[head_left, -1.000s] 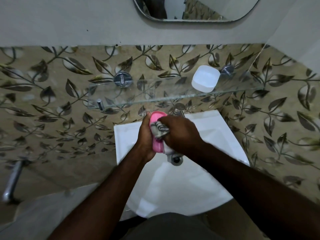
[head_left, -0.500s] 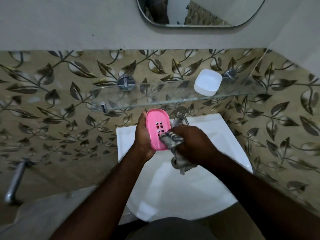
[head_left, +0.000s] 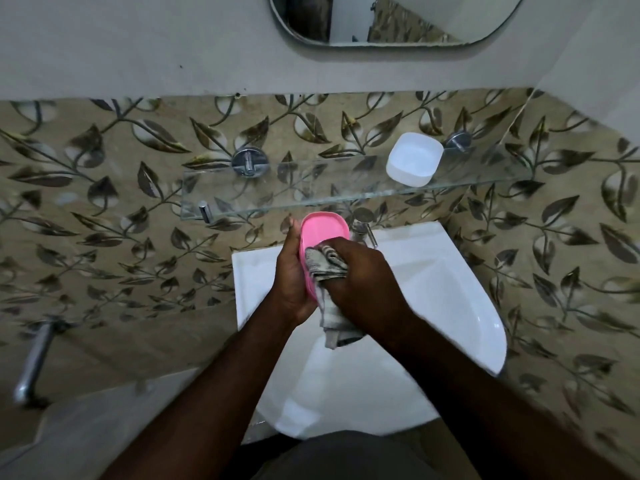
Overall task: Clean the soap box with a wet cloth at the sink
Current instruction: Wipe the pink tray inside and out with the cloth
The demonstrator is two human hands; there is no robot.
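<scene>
A left hand (head_left: 294,271) grips a pink soap box (head_left: 320,237) over the sink (head_left: 460,306); at its 4 o'clock, the right hand (head_left: 360,275) clutches a grey cloth (head_left: 325,263) against it

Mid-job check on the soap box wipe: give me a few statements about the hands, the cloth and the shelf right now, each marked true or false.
1. The left hand holds the pink soap box. True.
2. The right hand is empty. False: it grips the cloth and presses it against the soap box.
3. The white container sits in the sink. False: it stands on the glass shelf above the sink.
4. A tail of the cloth hangs below the right hand. True.
5. The soap box rests on the glass shelf. False: it is held in the air below the shelf, over the sink.
</scene>
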